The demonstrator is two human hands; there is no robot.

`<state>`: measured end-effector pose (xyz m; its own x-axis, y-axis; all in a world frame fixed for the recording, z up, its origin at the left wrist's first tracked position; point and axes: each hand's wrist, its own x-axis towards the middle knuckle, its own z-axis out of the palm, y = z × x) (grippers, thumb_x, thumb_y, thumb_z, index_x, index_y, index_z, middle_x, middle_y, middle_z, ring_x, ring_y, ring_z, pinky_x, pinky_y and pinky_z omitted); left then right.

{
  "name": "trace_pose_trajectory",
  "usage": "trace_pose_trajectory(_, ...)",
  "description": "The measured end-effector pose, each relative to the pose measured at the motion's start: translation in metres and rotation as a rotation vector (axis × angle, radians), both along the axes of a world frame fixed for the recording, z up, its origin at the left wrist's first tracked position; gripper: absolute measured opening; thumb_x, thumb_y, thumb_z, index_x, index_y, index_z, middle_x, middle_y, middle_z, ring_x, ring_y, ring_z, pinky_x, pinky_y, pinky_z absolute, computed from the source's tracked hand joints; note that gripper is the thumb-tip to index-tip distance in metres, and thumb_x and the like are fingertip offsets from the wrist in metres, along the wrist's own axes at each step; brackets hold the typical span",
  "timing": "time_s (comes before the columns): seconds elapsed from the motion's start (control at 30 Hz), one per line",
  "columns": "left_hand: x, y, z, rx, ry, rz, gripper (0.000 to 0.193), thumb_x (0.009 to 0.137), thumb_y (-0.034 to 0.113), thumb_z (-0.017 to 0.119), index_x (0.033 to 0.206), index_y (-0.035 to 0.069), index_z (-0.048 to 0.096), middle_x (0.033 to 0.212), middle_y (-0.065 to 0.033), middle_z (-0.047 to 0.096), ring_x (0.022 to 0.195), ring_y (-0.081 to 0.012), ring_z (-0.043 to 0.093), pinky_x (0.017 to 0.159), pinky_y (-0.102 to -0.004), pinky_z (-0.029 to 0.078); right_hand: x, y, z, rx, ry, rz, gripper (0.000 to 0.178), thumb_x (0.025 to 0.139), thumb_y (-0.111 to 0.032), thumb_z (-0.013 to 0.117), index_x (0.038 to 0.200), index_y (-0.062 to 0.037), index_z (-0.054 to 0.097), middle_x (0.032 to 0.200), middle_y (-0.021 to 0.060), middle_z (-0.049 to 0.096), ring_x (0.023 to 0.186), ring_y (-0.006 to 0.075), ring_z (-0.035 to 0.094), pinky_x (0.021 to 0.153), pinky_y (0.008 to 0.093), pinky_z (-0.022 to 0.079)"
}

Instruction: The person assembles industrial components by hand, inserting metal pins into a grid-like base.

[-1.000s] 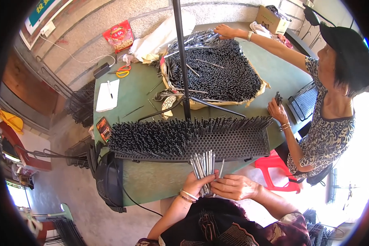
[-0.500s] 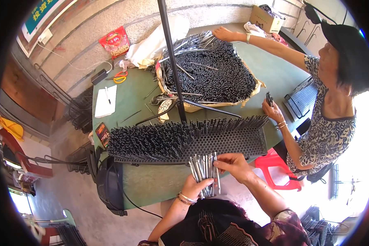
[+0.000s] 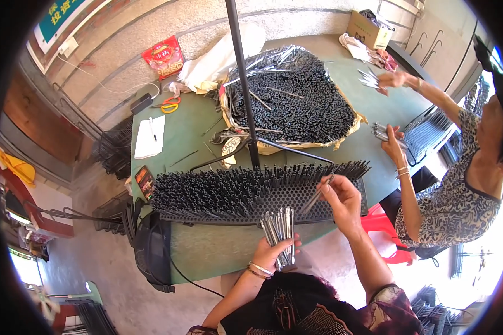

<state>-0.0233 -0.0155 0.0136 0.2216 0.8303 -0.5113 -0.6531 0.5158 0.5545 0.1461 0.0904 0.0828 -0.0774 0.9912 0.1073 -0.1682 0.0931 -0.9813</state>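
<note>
A white notepad (image 3: 149, 138) with a pen lay at the table's (image 3: 201, 257) nine o'clock edge, orange scissors (image 3: 169, 104) just beyond it toward eleven. Across the middle of the green table stood a perforated black rack (image 3: 251, 192), thick with upright dark rods. At six o'clock the left hand (image 3: 274, 254) had its fingers clamped round a bundle of silvery rods (image 3: 281, 234), held upright just at the rack's near edge. A black pole (image 3: 241, 84) rose from the table centre. Behind it, at twelve, a heap of dark rods (image 3: 296, 103) lay on brown paper. The right hand (image 3: 341, 201), at four o'clock, pinched a single rod (image 3: 317, 196) between closed fingers, its tip at the rack's right end. At two o'clock another person's hands (image 3: 394, 142) held more rods.
</note>
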Motion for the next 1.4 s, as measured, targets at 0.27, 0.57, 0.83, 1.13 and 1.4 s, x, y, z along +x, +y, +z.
trace_pose_trajectory(0.27, 0.002, -0.001, -0.006, -0.002, 0.084, -0.015, 0.028, 0.08, 0.001, 0.057, 0.108, -0.004, 0.055, 0.099, -0.0152, 0.063, 0.087, -0.0228, 0.063, 0.073, -0.0335, 0.054, -0.036, 0.032, -0.024, 0.345, -0.299, -0.055, 0.014, 0.084, 0.003, 0.058, 0.098, 0.0009, 0.055, 0.09, 0.0046, 0.062, 0.079, 0.0078, 0.058, 0.072, 0.0209, 0.046)
trace_pose_trajectory(0.57, -0.002, -0.003, -0.011, -0.004, 0.015, -0.003, 0.028, 0.081, 0.0, 0.058, 0.109, -0.004, 0.055, 0.099, -0.0134, 0.064, 0.087, -0.0208, 0.063, 0.074, -0.0321, 0.054, -0.047, 0.033, -0.021, 0.549, -0.481, -0.119, 0.019, 0.078, 0.001, 0.064, 0.096, 0.0004, 0.058, 0.082, 0.0112, 0.062, 0.072, 0.0208, 0.062, 0.064, 0.0282, 0.049)
trace_pose_trajectory(0.83, -0.001, -0.005, -0.012, 0.01, 0.057, -0.014, 0.031, 0.081, 0.0, 0.058, 0.111, -0.002, 0.052, 0.102, -0.0157, 0.062, 0.083, -0.0227, 0.063, 0.073, -0.0337, 0.054, -0.048, 0.036, -0.024, 0.67, -0.63, -0.118, 0.023, 0.076, 0.002, 0.066, 0.097, 0.0001, 0.058, 0.084, 0.0086, 0.064, 0.071, 0.017, 0.062, 0.065, 0.0273, 0.05)
trace_pose_trajectory(1.13, -0.003, -0.007, -0.014, 0.042, 0.061, -0.043, 0.032, 0.082, 0.002, 0.06, 0.113, -0.001, 0.052, 0.103, -0.0149, 0.062, 0.085, -0.0211, 0.063, 0.073, -0.033, 0.054, -0.05, 0.035, -0.015, 0.672, -0.671, -0.066, 0.032, 0.075, 0.001, 0.067, 0.106, -0.0015, 0.057, 0.084, 0.0087, 0.064, 0.072, 0.017, 0.063, 0.066, 0.0276, 0.051)
trace_pose_trajectory(1.4, -0.002, -0.006, -0.013, 0.074, 0.052, -0.055, 0.033, 0.081, 0.001, 0.06, 0.112, -0.002, 0.053, 0.105, -0.014, 0.061, 0.086, -0.0213, 0.063, 0.074, -0.0334, 0.053, -0.051, 0.036, -0.02, 0.703, -0.678, -0.078, 0.035, 0.074, 0.001, 0.067, 0.107, -0.0017, 0.056, 0.082, 0.0086, 0.065, 0.07, 0.0185, 0.063, 0.065, 0.0285, 0.05)
